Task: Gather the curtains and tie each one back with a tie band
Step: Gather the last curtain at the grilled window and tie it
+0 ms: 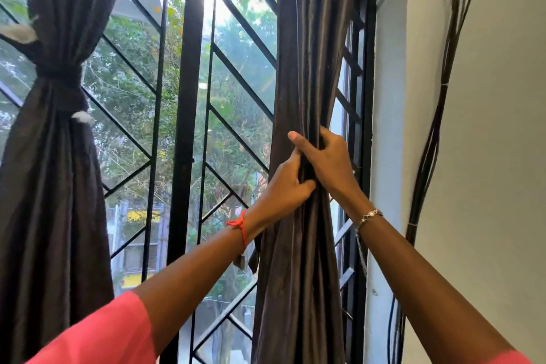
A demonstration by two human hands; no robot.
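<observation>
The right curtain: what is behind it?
Behind the right curtain, gathered by both hands, a black window grille shows at its right edge. The grille and glass directly behind the fabric are hidden.

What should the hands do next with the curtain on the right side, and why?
Probably wrap a tie band around the right curtain where it is bunched. Both the left hand and the right hand grip its gathered folds, yet no band shows around it, while the left curtain already has its tie band.
</observation>
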